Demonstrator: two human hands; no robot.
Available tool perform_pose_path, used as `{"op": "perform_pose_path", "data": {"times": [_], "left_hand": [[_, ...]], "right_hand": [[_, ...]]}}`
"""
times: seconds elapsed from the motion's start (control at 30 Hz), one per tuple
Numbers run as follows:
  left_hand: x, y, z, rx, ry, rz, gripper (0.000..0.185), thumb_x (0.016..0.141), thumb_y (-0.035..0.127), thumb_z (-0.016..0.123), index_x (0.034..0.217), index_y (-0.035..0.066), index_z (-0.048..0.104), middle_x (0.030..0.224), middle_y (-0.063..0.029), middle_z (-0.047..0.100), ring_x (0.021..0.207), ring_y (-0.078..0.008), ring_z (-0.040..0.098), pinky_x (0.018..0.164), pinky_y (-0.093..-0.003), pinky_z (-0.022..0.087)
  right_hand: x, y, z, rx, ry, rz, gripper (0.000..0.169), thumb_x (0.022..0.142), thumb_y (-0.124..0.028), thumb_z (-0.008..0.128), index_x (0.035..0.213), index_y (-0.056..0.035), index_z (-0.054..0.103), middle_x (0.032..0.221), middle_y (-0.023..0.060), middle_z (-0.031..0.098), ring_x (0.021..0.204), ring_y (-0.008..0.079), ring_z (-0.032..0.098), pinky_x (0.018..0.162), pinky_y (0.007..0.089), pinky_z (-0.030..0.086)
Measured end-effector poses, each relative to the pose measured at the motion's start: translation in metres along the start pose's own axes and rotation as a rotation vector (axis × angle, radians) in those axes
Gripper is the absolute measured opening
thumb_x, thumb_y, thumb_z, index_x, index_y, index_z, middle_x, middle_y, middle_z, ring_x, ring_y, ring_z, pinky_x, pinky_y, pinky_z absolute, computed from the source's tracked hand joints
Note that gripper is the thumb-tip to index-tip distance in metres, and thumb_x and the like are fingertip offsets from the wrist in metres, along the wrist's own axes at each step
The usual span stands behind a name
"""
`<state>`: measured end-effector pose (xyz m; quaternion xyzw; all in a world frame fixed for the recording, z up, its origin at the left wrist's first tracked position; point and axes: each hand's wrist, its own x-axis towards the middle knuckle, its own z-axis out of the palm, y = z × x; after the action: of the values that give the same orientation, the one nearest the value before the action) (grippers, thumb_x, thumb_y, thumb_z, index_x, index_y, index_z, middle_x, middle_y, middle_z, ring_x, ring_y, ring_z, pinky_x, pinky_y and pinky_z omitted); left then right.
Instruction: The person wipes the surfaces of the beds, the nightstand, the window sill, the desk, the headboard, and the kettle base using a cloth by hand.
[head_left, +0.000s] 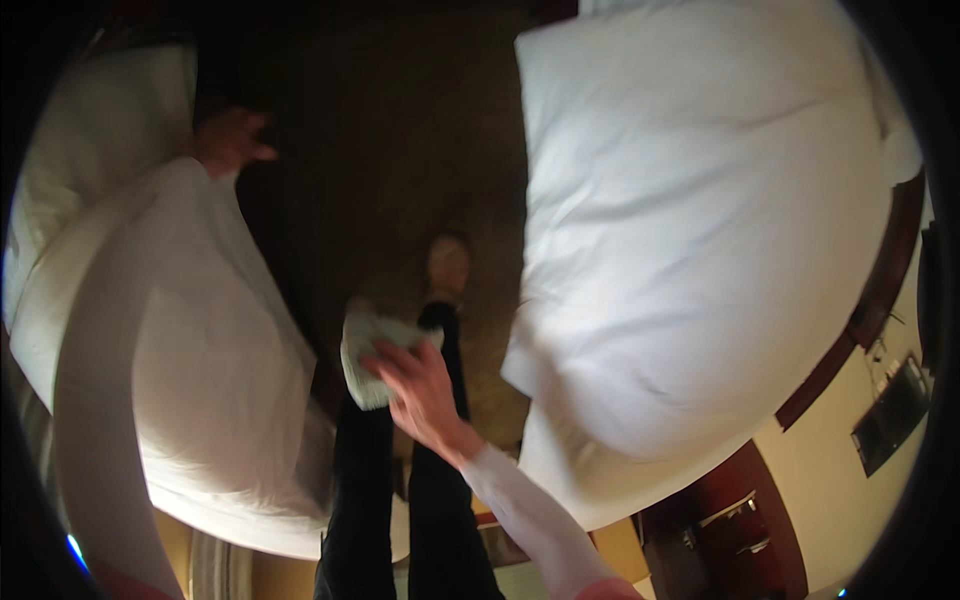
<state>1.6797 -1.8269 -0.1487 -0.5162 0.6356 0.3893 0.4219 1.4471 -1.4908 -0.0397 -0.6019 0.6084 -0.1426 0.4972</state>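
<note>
My right hand (424, 394) grips a folded whitish cloth (365, 367) in front of my legs, and both are slightly blurred. Its fingers lie over the cloth's near side. My left hand (231, 140) reaches far forward at the upper left, fingers apart and holding nothing visible. It is beside the edge of a bed with white bedding (217, 375), near a white pillow (127, 112). Whether it touches the bedding I cannot tell. On my right stands another bed with white bedding (697, 225), wrinkled near its lower corner.
Between the beds runs a dark floor (390, 150), where my feet stand. Dark red wooden furniture (727, 525) with metal handles is at the lower right. A dark flat panel (892, 416) is against the pale wall (817, 450). A striped curtain (217, 566) hangs at the lower left.
</note>
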Motion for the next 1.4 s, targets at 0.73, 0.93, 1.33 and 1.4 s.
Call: {"op": "perform_pose_path", "data": {"times": [0.73, 0.93, 1.33, 1.4], "left_hand": [[-0.003, 0.228, -0.078, -0.444, 0.681, 0.75, 0.034, 0.083, 0.011, 0.061, 0.116, 0.006, 0.06, 0.108, -0.0155, 0.057, 0.105, -0.0353, 0.056, 0.088, -0.0417, 0.046], [-0.079, 0.285, -0.097, -0.92, 0.765, 0.819, 0.047, 0.094, 0.028, 0.06, 0.133, 0.007, 0.047, 0.126, -0.0137, 0.048, 0.109, -0.0257, 0.053, 0.093, -0.0341, 0.043], [-0.039, 0.276, -0.127, -0.749, 0.434, 1.194, 0.032, 0.09, 0.027, 0.053, 0.106, 0.002, 0.066, 0.08, -0.0134, 0.068, 0.074, -0.008, 0.057, 0.069, -0.0314, 0.05], [-0.044, 0.286, -0.13, -0.672, 0.546, 1.086, 0.039, 0.095, 0.036, 0.054, 0.1, -0.003, 0.063, 0.07, -0.0123, 0.057, 0.07, -0.0123, 0.048, 0.07, -0.0314, 0.046]], "right_hand": [[0.123, 0.102, -0.044, -0.051, -0.153, 0.184, 0.022, 0.079, -0.011, 0.059, 0.098, -0.0127, 0.069, 0.089, 0.0148, 0.07, 0.084, 0.0322, 0.067, 0.083, 0.0443, 0.052], [0.008, -0.044, -0.092, 0.093, 0.125, 0.06, 0.061, 0.057, 0.012, 0.059, 0.111, -0.0144, 0.064, 0.121, 0.0041, 0.062, 0.088, 0.0296, 0.053, 0.073, 0.0376, 0.05], [0.15, -0.067, -0.239, -0.844, 0.903, 0.145, 0.04, 0.077, -0.008, 0.06, 0.117, -0.0049, 0.061, 0.13, 0.0138, 0.056, 0.109, 0.0337, 0.053, 0.089, 0.0482, 0.041], [0.163, -0.048, -0.196, -0.785, 0.948, 0.21, 0.042, 0.078, -0.016, 0.059, 0.119, -0.0053, 0.06, 0.131, 0.0108, 0.055, 0.108, 0.0329, 0.051, 0.094, 0.0508, 0.042]]}}
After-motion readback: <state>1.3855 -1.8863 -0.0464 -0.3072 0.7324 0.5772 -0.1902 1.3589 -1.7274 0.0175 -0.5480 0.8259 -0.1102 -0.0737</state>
